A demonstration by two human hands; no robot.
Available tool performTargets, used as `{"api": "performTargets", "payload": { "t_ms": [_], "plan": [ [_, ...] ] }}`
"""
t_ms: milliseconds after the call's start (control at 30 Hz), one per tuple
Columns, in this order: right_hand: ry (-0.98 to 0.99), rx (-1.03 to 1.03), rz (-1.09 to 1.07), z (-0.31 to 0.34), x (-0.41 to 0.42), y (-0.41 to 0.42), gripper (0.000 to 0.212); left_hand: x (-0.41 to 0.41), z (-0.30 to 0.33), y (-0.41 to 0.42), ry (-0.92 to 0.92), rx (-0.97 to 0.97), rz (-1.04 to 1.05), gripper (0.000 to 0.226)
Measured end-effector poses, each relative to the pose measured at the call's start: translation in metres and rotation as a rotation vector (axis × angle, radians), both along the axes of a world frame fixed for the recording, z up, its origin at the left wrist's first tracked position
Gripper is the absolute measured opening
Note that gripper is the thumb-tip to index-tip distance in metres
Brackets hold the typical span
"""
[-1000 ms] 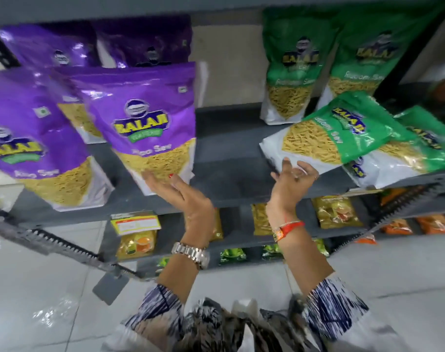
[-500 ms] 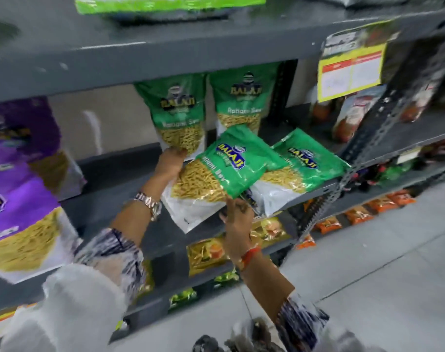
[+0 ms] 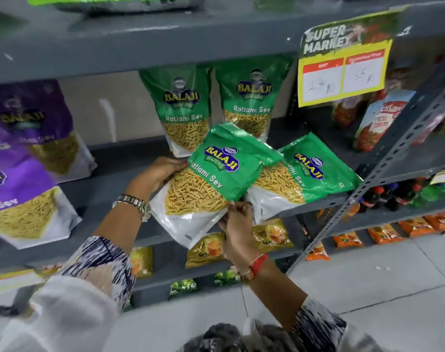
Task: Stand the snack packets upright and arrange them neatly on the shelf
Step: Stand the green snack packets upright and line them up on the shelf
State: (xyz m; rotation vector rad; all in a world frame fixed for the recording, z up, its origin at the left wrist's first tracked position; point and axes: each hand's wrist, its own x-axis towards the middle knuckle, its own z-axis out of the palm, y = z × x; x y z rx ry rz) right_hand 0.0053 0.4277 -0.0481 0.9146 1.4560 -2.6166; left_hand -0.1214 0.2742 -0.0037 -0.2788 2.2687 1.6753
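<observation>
A green Ratlami Sev packet (image 3: 216, 179) tilts to the right over the front of the grey shelf (image 3: 109, 184). My left hand (image 3: 163, 171) grips its left edge, and my right hand (image 3: 235, 219) holds its lower right edge from below. A second green packet (image 3: 305, 176) lies slanted to its right, partly under it. Two more green packets (image 3: 183, 110) (image 3: 251, 97) stand upright at the back of the shelf. Purple sev packets (image 3: 25, 189) stand at the left.
A yellow supermarket price tag (image 3: 343, 67) hangs from the shelf above. A perforated metal upright (image 3: 383, 168) runs diagonally at the right. Red tomato packets (image 3: 378, 118) sit beyond it. Lower shelves hold small yellow, orange and green packets. Grey tiled floor lies below.
The view has swung right from the purple packets to the green ones. My left hand left the purple packet and took the green packet's left edge; the packet sits slightly higher than before.
</observation>
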Motion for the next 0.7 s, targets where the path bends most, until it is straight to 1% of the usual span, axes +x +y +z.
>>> {"api": "performTargets", "payload": {
  "t_ms": [67, 133, 167, 233, 333, 367, 500, 600, 700],
  "plan": [
    [-0.005, 0.084, -0.006, -0.003, 0.001, 0.002, 0.017, 0.016, -0.007, -0.005, 0.050, 0.031, 0.093, 0.032],
    [-0.012, 0.107, -0.015, -0.001, 0.004, 0.003, 0.019, 0.030, -0.013, -0.012, 0.047, 0.090, 0.191, 0.012],
    [-0.005, 0.109, -0.020, 0.000, 0.004, 0.004, 0.020, 0.037, -0.014, -0.014, 0.030, 0.138, 0.235, 0.011],
    [0.036, 0.147, -0.014, 0.006, 0.005, 0.005, 0.023, 0.049, -0.015, -0.019, 0.011, 0.224, 0.318, 0.017],
    [0.137, 0.243, -0.023, 0.020, 0.008, 0.006, 0.027, 0.071, -0.009, -0.028, 0.038, 0.253, 0.423, 0.011],
    [0.164, 0.265, -0.022, 0.024, 0.008, 0.009, 0.027, 0.079, -0.007, -0.030, 0.060, 0.280, 0.437, 0.012],
    [0.266, 0.303, 0.042, 0.039, 0.012, 0.012, 0.023, 0.116, 0.008, -0.038, 0.208, 0.389, 0.447, 0.027],
    [0.304, 0.330, 0.076, 0.043, 0.019, 0.012, 0.024, 0.139, 0.015, -0.043, 0.289, 0.401, 0.391, 0.025],
    [0.338, 0.324, 0.100, 0.044, 0.026, 0.011, 0.020, 0.152, 0.019, -0.048, 0.301, 0.406, 0.337, 0.025]
  ]
}}
